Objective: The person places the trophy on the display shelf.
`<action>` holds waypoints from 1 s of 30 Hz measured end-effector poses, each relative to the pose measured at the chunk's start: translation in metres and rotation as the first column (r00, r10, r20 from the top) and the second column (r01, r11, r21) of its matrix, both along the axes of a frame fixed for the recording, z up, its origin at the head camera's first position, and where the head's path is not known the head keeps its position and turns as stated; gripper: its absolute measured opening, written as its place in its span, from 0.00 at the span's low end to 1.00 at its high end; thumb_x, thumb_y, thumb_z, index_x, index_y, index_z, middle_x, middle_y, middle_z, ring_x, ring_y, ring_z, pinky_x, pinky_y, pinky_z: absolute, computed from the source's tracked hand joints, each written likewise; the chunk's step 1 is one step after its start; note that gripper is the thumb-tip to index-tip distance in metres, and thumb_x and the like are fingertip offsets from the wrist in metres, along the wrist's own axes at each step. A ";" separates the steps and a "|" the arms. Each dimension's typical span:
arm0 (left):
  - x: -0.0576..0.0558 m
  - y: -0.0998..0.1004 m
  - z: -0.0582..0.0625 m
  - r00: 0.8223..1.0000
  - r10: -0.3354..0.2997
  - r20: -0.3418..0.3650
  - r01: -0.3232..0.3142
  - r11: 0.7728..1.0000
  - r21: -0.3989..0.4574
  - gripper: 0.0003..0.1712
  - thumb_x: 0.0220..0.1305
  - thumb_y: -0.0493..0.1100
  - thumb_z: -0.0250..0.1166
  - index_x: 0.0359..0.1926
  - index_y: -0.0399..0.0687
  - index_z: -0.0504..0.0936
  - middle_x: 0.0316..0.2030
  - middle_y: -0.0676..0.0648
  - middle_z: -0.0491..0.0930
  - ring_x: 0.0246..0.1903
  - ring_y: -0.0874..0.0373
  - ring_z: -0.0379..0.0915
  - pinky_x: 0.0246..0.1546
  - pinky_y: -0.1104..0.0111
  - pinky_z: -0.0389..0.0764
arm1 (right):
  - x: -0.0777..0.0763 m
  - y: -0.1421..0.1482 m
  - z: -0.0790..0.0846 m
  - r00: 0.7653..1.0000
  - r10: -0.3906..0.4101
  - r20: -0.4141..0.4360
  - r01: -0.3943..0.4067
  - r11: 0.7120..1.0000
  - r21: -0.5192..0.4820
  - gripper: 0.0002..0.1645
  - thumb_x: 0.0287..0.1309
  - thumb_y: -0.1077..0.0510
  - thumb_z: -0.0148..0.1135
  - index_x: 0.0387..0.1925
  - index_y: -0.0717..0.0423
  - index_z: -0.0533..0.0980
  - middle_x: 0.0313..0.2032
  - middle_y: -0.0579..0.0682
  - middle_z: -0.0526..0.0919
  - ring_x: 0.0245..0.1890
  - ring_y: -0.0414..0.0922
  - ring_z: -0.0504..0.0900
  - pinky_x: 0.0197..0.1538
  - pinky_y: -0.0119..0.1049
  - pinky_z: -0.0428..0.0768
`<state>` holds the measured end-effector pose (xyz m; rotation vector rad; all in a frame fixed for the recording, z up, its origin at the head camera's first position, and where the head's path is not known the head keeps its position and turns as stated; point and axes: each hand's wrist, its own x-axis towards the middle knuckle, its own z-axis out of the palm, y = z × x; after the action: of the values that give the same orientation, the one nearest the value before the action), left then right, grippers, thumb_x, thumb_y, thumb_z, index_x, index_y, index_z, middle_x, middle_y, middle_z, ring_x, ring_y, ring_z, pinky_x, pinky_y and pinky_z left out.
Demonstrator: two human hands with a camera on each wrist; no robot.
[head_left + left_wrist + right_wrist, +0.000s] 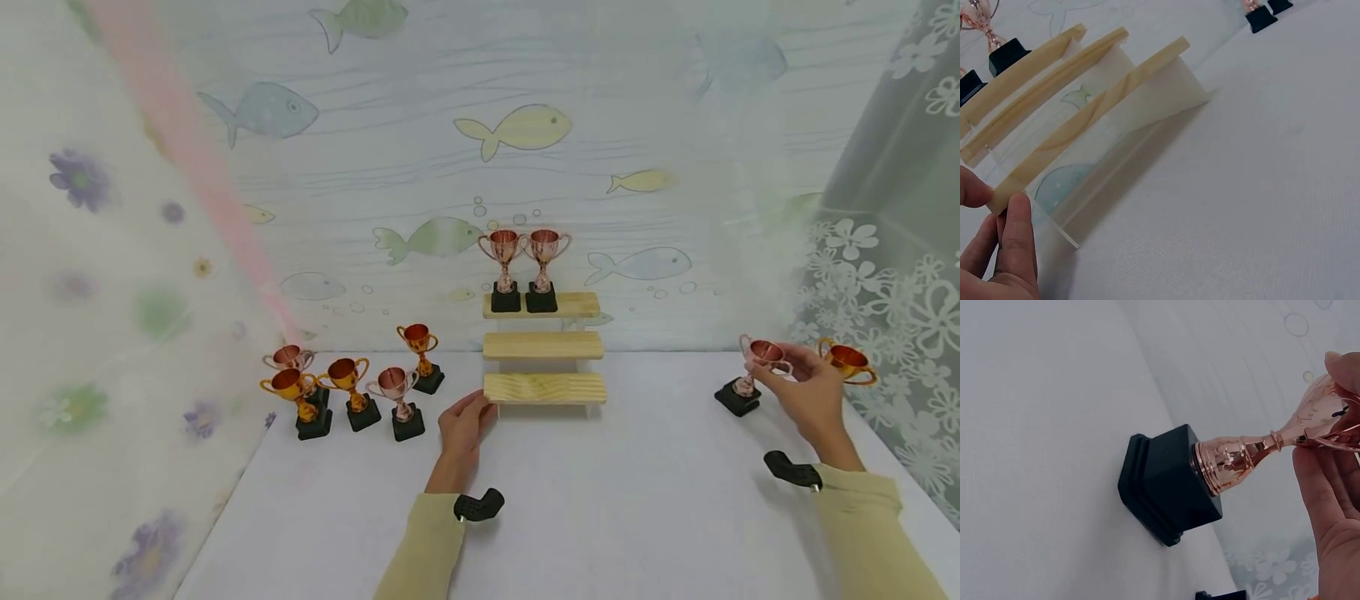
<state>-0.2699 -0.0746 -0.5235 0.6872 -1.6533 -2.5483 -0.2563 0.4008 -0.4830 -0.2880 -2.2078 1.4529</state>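
My left hand pinches the left end of the lowest board of a three-tier wooden stand with clear side panels; in the left wrist view the thumb and fingers meet at the board's corner. Off to the right, my right hand holds a rose-gold trophy cup by its bowl, its black base tilted in the right wrist view. A gold trophy shows partly behind that hand, its lower part hidden. Two rose-gold trophies stand side by side on the top board.
Left of the stand, several trophies are grouped on the white tabletop, among them a rose-gold one and gold ones. A fish-print curtain hangs behind, and a sheer flowered curtain borders the right edge.
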 end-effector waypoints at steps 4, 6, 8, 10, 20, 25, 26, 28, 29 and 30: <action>0.000 0.000 0.001 1.000 0.002 0.005 -0.002 1.000 0.011 0.19 0.68 0.33 0.64 0.58 0.29 0.80 0.52 0.34 0.81 0.42 0.57 0.82 0.48 0.70 0.86 | 0.000 -0.005 0.001 1.000 0.001 -0.026 -0.001 1.000 -0.010 0.22 0.56 0.58 0.76 0.51 0.42 0.79 0.39 0.21 0.77 0.41 0.24 0.75 0.38 0.10 0.74; 0.000 0.000 0.002 1.000 0.005 0.002 -0.005 1.000 0.018 0.19 0.67 0.32 0.64 0.58 0.29 0.80 0.51 0.35 0.81 0.42 0.57 0.82 0.47 0.70 0.86 | 0.001 -0.009 0.003 0.999 0.018 -0.035 -0.018 1.000 -0.006 0.23 0.56 0.59 0.76 0.52 0.43 0.79 0.39 0.20 0.78 0.41 0.24 0.75 0.38 0.10 0.74; 0.000 0.000 0.002 1.000 0.008 0.000 -0.008 1.000 0.025 0.19 0.67 0.32 0.64 0.57 0.29 0.80 0.50 0.35 0.81 0.41 0.57 0.83 0.47 0.70 0.86 | 0.002 -0.014 0.006 0.998 0.043 -0.055 -0.043 0.999 -0.002 0.24 0.56 0.61 0.76 0.54 0.47 0.79 0.39 0.20 0.79 0.41 0.25 0.76 0.39 0.11 0.75; 0.001 0.000 0.003 1.000 0.010 -0.004 -0.010 1.000 0.025 0.19 0.67 0.32 0.65 0.57 0.29 0.80 0.50 0.35 0.81 0.41 0.58 0.83 0.47 0.70 0.86 | 0.003 -0.019 0.009 0.995 0.075 -0.073 -0.075 0.997 0.008 0.26 0.56 0.63 0.75 0.56 0.49 0.79 0.39 0.21 0.80 0.41 0.25 0.77 0.39 0.11 0.75; 0.001 0.002 0.002 1.000 0.015 -0.008 -0.015 1.000 0.009 0.19 0.68 0.34 0.65 0.57 0.30 0.80 0.51 0.35 0.81 0.43 0.57 0.82 0.48 0.69 0.86 | 0.001 -0.051 0.028 0.943 0.289 -0.163 -0.284 0.957 0.054 0.28 0.57 0.70 0.71 0.61 0.61 0.77 0.47 0.28 0.82 0.45 0.29 0.79 0.42 0.15 0.80; 0.000 0.002 -0.001 1.000 0.009 -0.016 -0.009 1.000 0.006 0.19 0.68 0.34 0.65 0.58 0.30 0.80 0.52 0.35 0.80 0.43 0.56 0.82 0.49 0.69 0.86 | 0.002 -0.072 0.043 0.918 0.346 -0.191 -0.338 0.938 0.079 0.30 0.57 0.72 0.71 0.62 0.66 0.76 0.47 0.30 0.82 0.43 0.31 0.79 0.43 0.17 0.82; 0.000 0.002 -0.001 1.000 0.009 -0.018 -0.008 1.000 0.006 0.19 0.68 0.34 0.65 0.58 0.30 0.79 0.52 0.35 0.80 0.43 0.56 0.82 0.49 0.69 0.86 | 0.001 -0.076 0.046 0.913 0.356 -0.199 -0.348 0.935 0.073 0.30 0.56 0.72 0.70 0.62 0.66 0.76 0.47 0.31 0.82 0.43 0.32 0.79 0.44 0.17 0.82; 0.000 0.002 -0.001 1.000 0.007 -0.021 -0.007 1.000 0.007 0.19 0.68 0.34 0.65 0.58 0.30 0.79 0.52 0.35 0.80 0.43 0.57 0.82 0.49 0.69 0.86 | 0.000 -0.085 0.053 0.898 0.377 -0.227 -0.376 0.925 0.052 0.30 0.56 0.74 0.70 0.62 0.67 0.76 0.47 0.33 0.83 0.42 0.33 0.80 0.45 0.18 0.82; 0.000 0.002 -0.001 1.000 0.006 -0.023 -0.006 1.000 0.006 0.20 0.68 0.34 0.65 0.58 0.30 0.79 0.52 0.35 0.80 0.43 0.57 0.82 0.49 0.69 0.86 | -0.001 -0.089 0.056 0.890 0.387 -0.241 -0.387 0.921 0.049 0.30 0.55 0.74 0.70 0.61 0.68 0.76 0.47 0.34 0.84 0.42 0.33 0.80 0.45 0.18 0.82; 0.000 0.002 -0.001 1.000 0.008 -0.025 -0.008 1.000 0.006 0.20 0.68 0.34 0.65 0.58 0.30 0.79 0.52 0.35 0.80 0.42 0.57 0.82 0.49 0.69 0.86 | -0.003 -0.093 0.059 0.881 0.396 -0.258 -0.400 0.916 0.040 0.30 0.55 0.75 0.70 0.61 0.68 0.77 0.47 0.35 0.84 0.42 0.34 0.81 0.45 0.19 0.82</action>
<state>-0.2696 -0.0726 -0.5243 0.6585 -1.6328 -2.5470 -0.2593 0.3074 -0.4241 0.3628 -2.1155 1.6061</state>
